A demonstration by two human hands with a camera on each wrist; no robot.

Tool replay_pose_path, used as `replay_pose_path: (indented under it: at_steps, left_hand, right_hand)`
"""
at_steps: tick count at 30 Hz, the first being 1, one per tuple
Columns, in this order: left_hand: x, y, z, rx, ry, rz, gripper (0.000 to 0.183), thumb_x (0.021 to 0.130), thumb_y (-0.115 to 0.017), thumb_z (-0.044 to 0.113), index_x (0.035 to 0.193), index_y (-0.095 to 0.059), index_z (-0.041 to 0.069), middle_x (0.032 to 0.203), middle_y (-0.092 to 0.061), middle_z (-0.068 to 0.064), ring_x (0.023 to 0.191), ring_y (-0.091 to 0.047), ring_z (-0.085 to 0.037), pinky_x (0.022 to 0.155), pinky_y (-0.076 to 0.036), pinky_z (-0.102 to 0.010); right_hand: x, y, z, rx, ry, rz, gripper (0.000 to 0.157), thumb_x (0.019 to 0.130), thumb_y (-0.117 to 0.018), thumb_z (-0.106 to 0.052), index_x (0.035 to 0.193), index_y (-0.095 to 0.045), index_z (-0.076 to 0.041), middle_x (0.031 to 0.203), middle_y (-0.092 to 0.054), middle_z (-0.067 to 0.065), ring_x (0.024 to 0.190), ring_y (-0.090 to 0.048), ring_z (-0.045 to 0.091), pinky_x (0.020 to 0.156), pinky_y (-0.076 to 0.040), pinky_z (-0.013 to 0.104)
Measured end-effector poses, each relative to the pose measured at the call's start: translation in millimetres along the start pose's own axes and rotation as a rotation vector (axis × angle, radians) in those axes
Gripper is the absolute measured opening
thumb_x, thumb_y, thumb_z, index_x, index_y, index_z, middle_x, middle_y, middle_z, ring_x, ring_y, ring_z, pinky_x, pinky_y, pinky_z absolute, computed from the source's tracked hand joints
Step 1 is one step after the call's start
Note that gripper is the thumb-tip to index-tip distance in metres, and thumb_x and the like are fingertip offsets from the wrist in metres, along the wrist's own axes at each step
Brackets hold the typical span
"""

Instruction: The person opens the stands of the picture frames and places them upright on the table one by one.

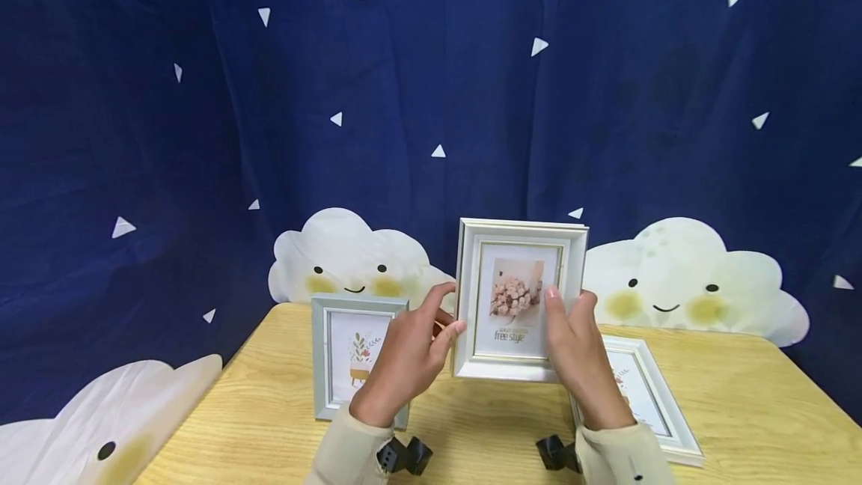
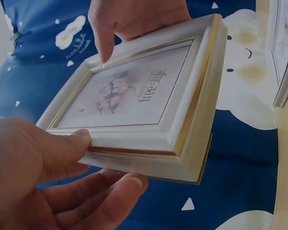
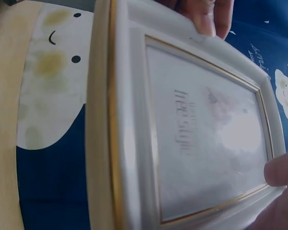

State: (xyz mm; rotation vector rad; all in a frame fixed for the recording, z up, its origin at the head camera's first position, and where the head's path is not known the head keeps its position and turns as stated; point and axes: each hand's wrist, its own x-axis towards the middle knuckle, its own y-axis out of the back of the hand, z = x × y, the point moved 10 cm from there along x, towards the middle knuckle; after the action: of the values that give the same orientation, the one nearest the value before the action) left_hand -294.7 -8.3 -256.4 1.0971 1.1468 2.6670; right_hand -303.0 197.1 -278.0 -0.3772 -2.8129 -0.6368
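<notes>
Raised above the table, a white picture frame (image 1: 515, 298) with thin gold trim shows a pink flower picture and the words "free style". My right hand (image 1: 582, 358) grips its right side, the thumb over the front and the other fingers hidden behind. At the left edge, my left hand (image 1: 411, 354) pinches the frame; in the left wrist view its thumb (image 2: 74, 143) presses the front border, with fingers underneath. The right wrist view shows the frame's front (image 3: 206, 129) close up, glare on its glass.
A grey-green picture frame (image 1: 320, 365) with a plant picture stands behind my left forearm. Another white frame (image 1: 663, 388) is on the wooden table (image 1: 471, 440) at right, partly covered by my right hand. A dark blue curtain (image 1: 431, 81) with clouds and triangles hangs behind.
</notes>
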Motion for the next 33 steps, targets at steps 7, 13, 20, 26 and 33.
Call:
replay_pose_path:
  at_steps: [7, 13, 20, 26, 33]
  left_hand:
    - [-0.6, 4.2, 9.3, -0.067, -0.022, 0.006, 0.047, 0.095, -0.063, 0.025, 0.138, -0.048, 0.013, 0.088, -0.070, 0.006, 0.070, -0.062, -0.005, 0.066, -0.049, -0.026]
    - [-0.7, 9.8, 19.2, -0.094, -0.034, 0.010, 0.048, 0.093, -0.065, 0.028, 0.137, -0.049, 0.016, 0.082, -0.069, 0.010, 0.065, -0.060, -0.001, 0.065, -0.049, -0.024]
    - [-6.2, 14.9, 38.3, -0.093, -0.077, -0.010, 0.046, 0.091, -0.068, 0.029, 0.131, -0.052, 0.013, 0.076, -0.065, 0.011, 0.063, -0.057, 0.002, 0.062, -0.048, -0.021]
    - [-13.1, 19.6, 58.9, -0.096, -0.137, -0.009, 0.043, 0.089, -0.071, 0.024, 0.126, -0.053, 0.011, 0.074, -0.064, 0.011, 0.061, -0.055, 0.004, 0.058, -0.046, -0.014]
    - [-19.0, 21.4, 74.0, -0.118, -0.167, -0.013, 0.034, 0.093, -0.065, 0.017, 0.124, -0.054, 0.011, 0.074, -0.067, 0.009, 0.060, -0.056, 0.006, 0.057, -0.046, -0.011]
  right_hand:
    - [-1, 4.1, 3, -0.007, -0.023, 0.005, 0.065, 0.100, -0.025, -0.053, 0.137, -0.021, 0.000, 0.130, -0.041, 0.035, 0.122, -0.041, 0.042, 0.099, -0.031, 0.058]
    - [1, 6.2, 4, 0.013, -0.015, 0.008, 0.064, 0.100, -0.023, -0.055, 0.132, -0.024, 0.000, 0.123, -0.044, 0.032, 0.116, -0.044, 0.040, 0.096, -0.033, 0.055]
    - [2, 5.7, 6, 0.052, -0.014, 0.009, 0.064, 0.100, -0.022, -0.056, 0.130, -0.029, 0.000, 0.122, -0.044, 0.029, 0.114, -0.044, 0.038, 0.097, -0.033, 0.052]
    - [1, 4.7, 5, 0.066, 0.009, 0.010, 0.059, 0.101, -0.022, -0.053, 0.121, -0.033, 0.001, 0.115, -0.046, 0.027, 0.109, -0.045, 0.036, 0.093, -0.035, 0.050]
    - [1, 5.9, 7, 0.054, 0.015, 0.039, 0.057, 0.101, -0.023, -0.053, 0.115, -0.039, 0.000, 0.109, -0.049, 0.024, 0.101, -0.047, 0.033, 0.086, -0.037, 0.046]
